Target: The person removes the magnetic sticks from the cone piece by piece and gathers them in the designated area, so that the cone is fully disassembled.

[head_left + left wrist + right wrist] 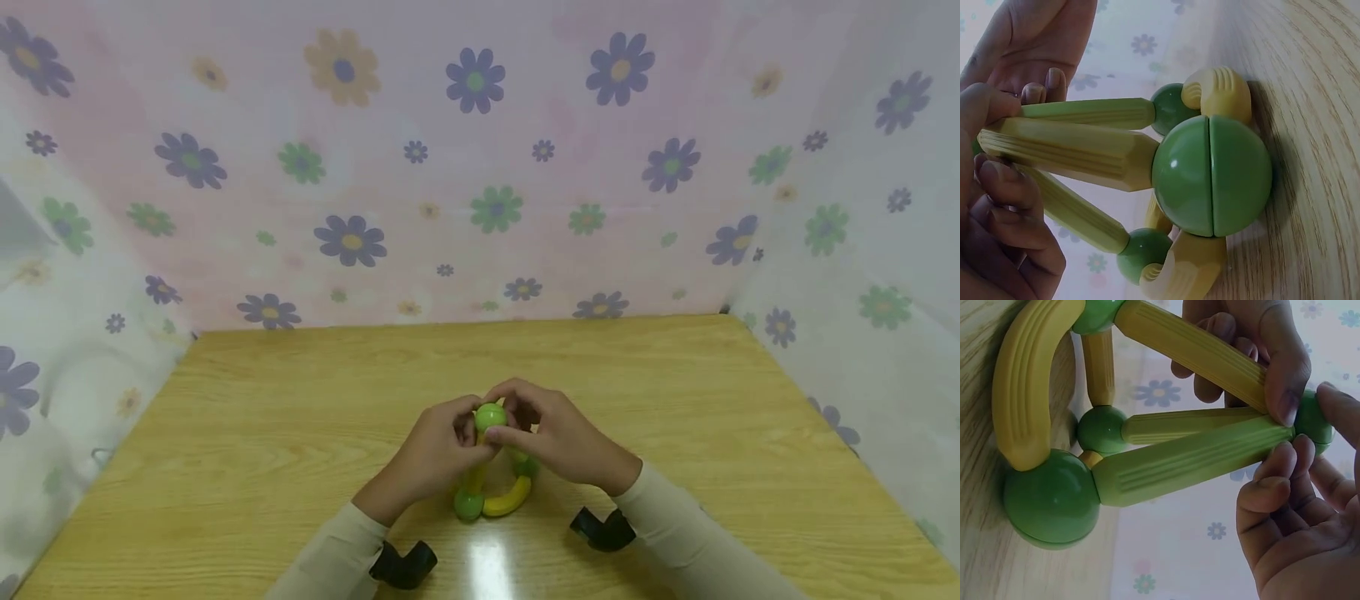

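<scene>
A pyramid-shaped toy of rods and balls stands on the table. At its top is a green ball (491,417). My left hand (438,442) pinches the rods just below that ball; its thumb lies on a straight yellow rod (1194,353). My right hand (558,429) holds the top ball between its fingers, other fingertips touching a light green rod (1197,459). Straight rods run down to green balls (1211,176) at the base. Curved yellow rods (508,497) join those base balls. The fingers partly hide the rods' upper ends.
The toy rests on a wood-grain table (300,392). Black curved pieces (405,567) sit beside both wrists, one near each sleeve. A flower-patterned cloth (420,192) encloses the table at the back and sides.
</scene>
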Motion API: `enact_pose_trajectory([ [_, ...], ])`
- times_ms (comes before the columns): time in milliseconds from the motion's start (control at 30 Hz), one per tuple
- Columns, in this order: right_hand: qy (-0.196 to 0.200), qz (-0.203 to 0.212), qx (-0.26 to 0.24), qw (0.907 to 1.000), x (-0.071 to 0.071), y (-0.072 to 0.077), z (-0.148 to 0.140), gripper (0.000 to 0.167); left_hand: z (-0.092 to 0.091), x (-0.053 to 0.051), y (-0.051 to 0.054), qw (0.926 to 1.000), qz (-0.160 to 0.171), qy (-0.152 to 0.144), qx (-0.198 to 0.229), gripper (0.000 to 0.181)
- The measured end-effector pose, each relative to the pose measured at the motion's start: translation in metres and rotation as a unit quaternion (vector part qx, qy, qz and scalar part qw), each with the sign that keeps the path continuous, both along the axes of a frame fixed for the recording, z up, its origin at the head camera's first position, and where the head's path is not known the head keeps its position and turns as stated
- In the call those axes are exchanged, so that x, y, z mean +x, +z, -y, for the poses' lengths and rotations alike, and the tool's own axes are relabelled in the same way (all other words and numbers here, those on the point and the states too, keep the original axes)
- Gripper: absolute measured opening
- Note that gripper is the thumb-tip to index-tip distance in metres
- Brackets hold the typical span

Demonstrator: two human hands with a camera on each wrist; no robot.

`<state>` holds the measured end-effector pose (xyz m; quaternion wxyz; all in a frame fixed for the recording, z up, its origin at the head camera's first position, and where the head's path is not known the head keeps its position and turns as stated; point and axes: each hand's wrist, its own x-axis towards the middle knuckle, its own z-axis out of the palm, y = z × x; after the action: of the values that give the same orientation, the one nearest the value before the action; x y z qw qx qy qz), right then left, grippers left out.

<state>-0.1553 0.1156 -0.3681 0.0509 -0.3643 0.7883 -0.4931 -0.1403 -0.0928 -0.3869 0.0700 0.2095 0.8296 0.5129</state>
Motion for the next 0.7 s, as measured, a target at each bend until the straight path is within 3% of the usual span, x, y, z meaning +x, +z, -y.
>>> enact_pose_trajectory([
  [267,0.012,0.010,-0.007,0.9999,-0.001,-0.001,0.000,0.025,-0.001,0.000,0.003,1.0000,-0.002,0.005,-0.001,0.012],
  [467,0.002,0.072,-0.046,0.9964,-0.002,-0.002,-0.003,0.021,-0.001,0.001,0.003,0.9999,0.010,0.009,-0.002,0.017],
  [600,-0.022,0.068,-0.059,0.9957,-0.005,0.001,-0.005,0.022,0.000,0.000,0.004,0.9999,0.003,0.015,0.001,0.020],
  [700,-0.067,0.045,-0.033,0.9962,-0.009,0.001,-0.011,0.026,0.001,-0.001,0.003,0.9999,0.004,0.015,0.003,0.017],
])
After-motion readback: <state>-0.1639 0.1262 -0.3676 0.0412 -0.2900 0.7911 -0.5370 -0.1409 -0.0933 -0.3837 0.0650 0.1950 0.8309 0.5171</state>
